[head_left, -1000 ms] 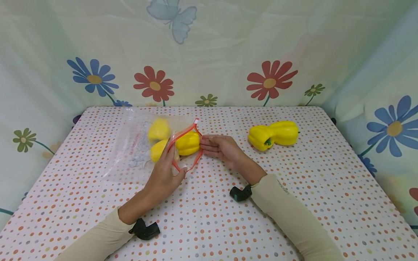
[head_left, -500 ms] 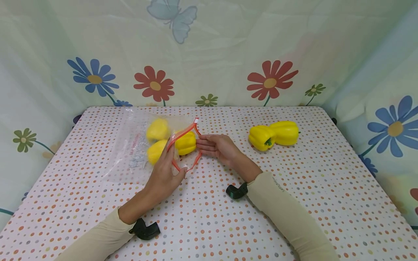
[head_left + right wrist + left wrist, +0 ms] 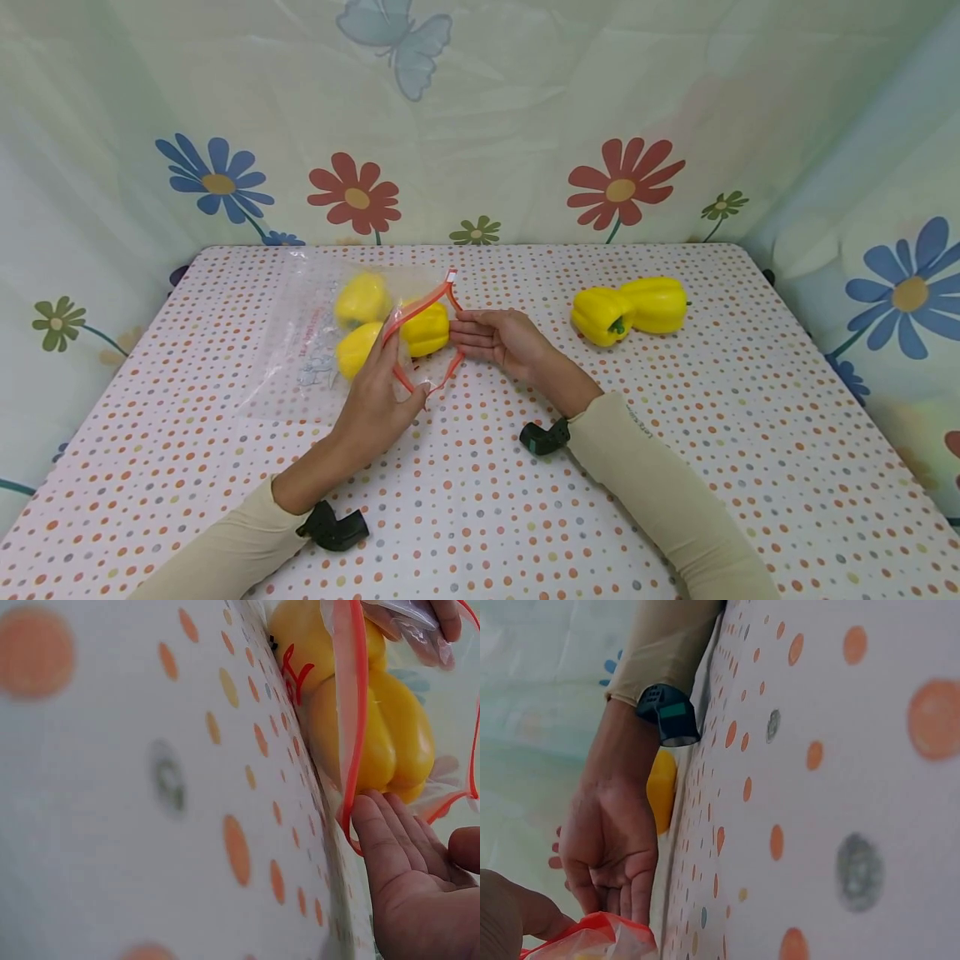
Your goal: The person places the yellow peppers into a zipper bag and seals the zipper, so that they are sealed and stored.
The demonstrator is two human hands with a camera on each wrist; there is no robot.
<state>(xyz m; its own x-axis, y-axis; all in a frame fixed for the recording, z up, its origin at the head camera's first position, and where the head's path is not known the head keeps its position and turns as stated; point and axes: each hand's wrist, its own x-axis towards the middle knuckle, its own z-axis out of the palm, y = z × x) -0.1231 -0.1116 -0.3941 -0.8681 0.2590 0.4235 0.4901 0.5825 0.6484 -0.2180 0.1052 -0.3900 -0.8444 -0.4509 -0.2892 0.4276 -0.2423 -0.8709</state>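
Note:
A clear zip bag (image 3: 281, 350) with a red-edged mouth lies on its side, its mouth spread apart. My left hand (image 3: 375, 408) holds the bag at that mouth, thumb at the near edge and fingers along the upper flap. Inside are three yellow bell peppers; the foremost bell pepper (image 3: 429, 329) sits just within the opening. With straight fingers, my right hand (image 3: 506, 343) reaches to the mouth and touches this pepper's end, as the right wrist view shows. Part of the pepper behind it is hidden by my left hand.
Two more yellow bell peppers, a left one (image 3: 600, 317) and a right one (image 3: 655, 304), lie touching at the right on the dotted tablecloth (image 3: 480, 500). A flowered curtain (image 3: 517, 125) stands behind the table's back edge.
My right hand has moved slightly left, pushing the foremost pepper deeper into the bag; the peppers inside shifted left a little. My left hand stays in place.

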